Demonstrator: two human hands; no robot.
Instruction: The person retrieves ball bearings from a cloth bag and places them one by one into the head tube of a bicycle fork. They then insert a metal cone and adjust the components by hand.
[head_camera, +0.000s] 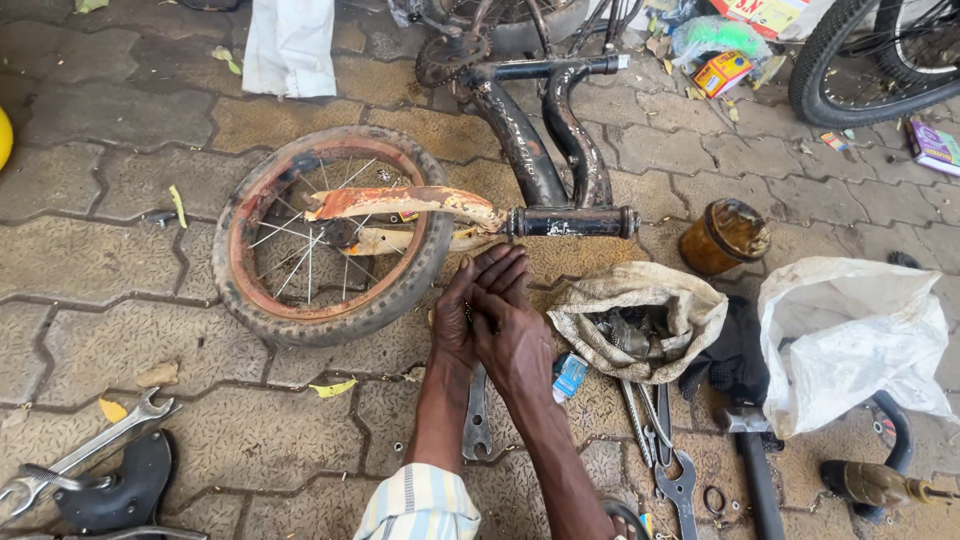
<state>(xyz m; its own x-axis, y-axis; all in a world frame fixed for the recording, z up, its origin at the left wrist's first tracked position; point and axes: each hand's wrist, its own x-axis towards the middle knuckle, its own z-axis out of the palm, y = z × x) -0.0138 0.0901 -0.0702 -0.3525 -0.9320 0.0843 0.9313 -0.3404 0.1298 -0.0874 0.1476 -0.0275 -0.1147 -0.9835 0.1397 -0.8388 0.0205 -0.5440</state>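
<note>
Left hand (455, 320): pressed palm-to-palm against the right hand (515, 335), fingers extended toward the bicycle. A small dark item (467, 313) seems pinched between the two palms; too little of it shows to say what it is, or which hand grips it.

Position: both hands hover over the brown interlocking paving (90, 260), just beside the small rusted orange-rimmed bicycle wheel with worn grey tyre (330, 235), its peeling orange fork blade (400, 203) and the black steel frame tubes (545, 150).

Underneath: a flat steel spanner (477, 415) lies below the forearms.

To the right: an open beige cloth sack of metal parts (640, 315), an amber grease jar (722, 237), a white plastic bag (850, 340), grey pliers (675, 480) and a black-handled hammer (755, 460).

At lower left: a chrome open-ended wrench (105, 435) beside a black bicycle saddle (125, 490).

Risk, as judged: a small piece held only by palm pressure could slip out and roll into the paving joints or among the scattered tools, where it would be hard to find. Greasy skin would make that likelier.
</note>
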